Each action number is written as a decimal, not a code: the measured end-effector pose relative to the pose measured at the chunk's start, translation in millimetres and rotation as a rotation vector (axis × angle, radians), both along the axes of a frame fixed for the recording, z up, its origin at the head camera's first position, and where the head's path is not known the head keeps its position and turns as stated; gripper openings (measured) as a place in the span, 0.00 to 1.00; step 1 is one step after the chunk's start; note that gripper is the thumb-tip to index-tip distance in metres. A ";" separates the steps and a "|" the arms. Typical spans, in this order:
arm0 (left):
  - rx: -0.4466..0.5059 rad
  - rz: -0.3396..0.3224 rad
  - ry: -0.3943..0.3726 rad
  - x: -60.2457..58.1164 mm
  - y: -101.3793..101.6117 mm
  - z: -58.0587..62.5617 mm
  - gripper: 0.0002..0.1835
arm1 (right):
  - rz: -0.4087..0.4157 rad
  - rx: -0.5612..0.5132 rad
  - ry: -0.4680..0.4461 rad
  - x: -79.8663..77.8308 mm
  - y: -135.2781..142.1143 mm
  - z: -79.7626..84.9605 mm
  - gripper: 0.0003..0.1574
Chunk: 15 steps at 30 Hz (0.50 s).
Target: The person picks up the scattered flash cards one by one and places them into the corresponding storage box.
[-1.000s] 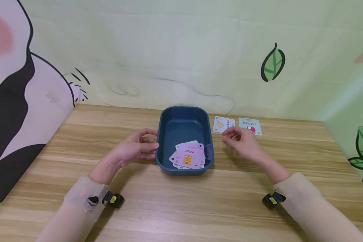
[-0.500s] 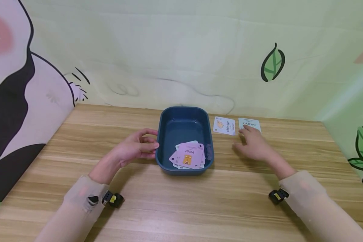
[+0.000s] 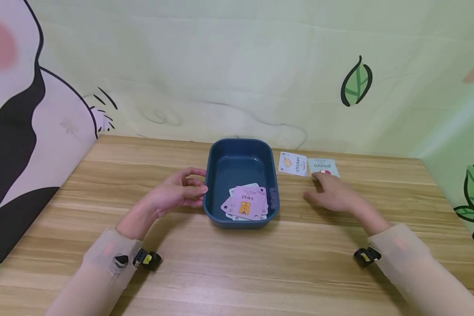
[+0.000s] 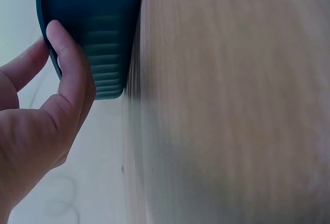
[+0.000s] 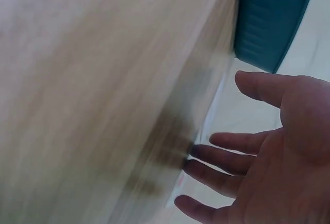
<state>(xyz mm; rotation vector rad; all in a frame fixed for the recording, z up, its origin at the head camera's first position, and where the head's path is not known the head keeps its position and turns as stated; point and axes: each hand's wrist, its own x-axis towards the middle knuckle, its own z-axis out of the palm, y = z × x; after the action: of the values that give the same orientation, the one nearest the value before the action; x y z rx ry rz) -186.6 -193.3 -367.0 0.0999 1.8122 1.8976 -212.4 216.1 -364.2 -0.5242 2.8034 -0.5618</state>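
Note:
In the head view a dark blue box (image 3: 241, 171) stands on the wooden table, with several cards lying in its near end; a purple "vest" card (image 3: 248, 204) is on top. My left hand (image 3: 181, 188) rests its fingers against the box's left side, near the rim in the left wrist view. My right hand (image 3: 333, 193) reaches out with extended fingers at the near edge of a pale blue "pitaya" card (image 3: 320, 163), partly covering it. In the right wrist view its fingertips are low by the table, thumb spread apart. A white "chicken" card (image 3: 293, 163) lies just left of the pitaya card.
The wooden table (image 3: 205, 272) ends at a fabric backdrop (image 3: 237, 79) printed with a cartoon animal and leaves. Black wrist cameras (image 3: 152, 261) are strapped at both sleeves.
My right hand has moved right from beside the chicken card to the pitaya card, which has slid slightly left and nearer. The left hand and box stay put.

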 end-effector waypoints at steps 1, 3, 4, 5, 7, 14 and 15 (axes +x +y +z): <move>0.000 -0.001 0.001 0.0 -0.1 -0.1 0.28 | -0.005 -0.011 -0.005 1.2 0.0 1.5 0.43; 0.001 -0.002 0.004 -0.1 -0.1 -0.4 0.28 | 0.002 -0.025 0.004 4.1 -0.1 4.1 0.40; -0.001 -0.003 0.006 -0.1 -0.1 -0.5 0.28 | 0.009 -0.030 0.011 5.7 0.0 4.9 0.39; -0.002 -0.004 0.008 -0.2 0.0 -0.5 0.29 | 0.017 -0.034 0.017 7.3 0.1 5.3 0.37; -0.005 -0.004 0.010 -0.4 0.0 -0.6 0.29 | 0.044 -0.039 0.045 10.5 0.5 5.4 0.33; -0.009 -0.002 0.009 -0.2 0.3 0.2 0.28 | 0.069 -0.055 0.065 23.1 -1.7 7.8 0.25; -0.011 0.000 0.009 0.2 0.4 0.5 0.28 | 0.063 -0.067 0.060 23.8 -1.9 8.0 0.24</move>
<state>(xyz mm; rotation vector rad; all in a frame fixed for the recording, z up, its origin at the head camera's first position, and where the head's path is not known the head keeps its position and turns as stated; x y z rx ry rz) -186.4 -192.9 -366.6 0.1055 1.8282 1.8901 -188.6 214.2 -356.2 -0.6509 2.8209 -0.6385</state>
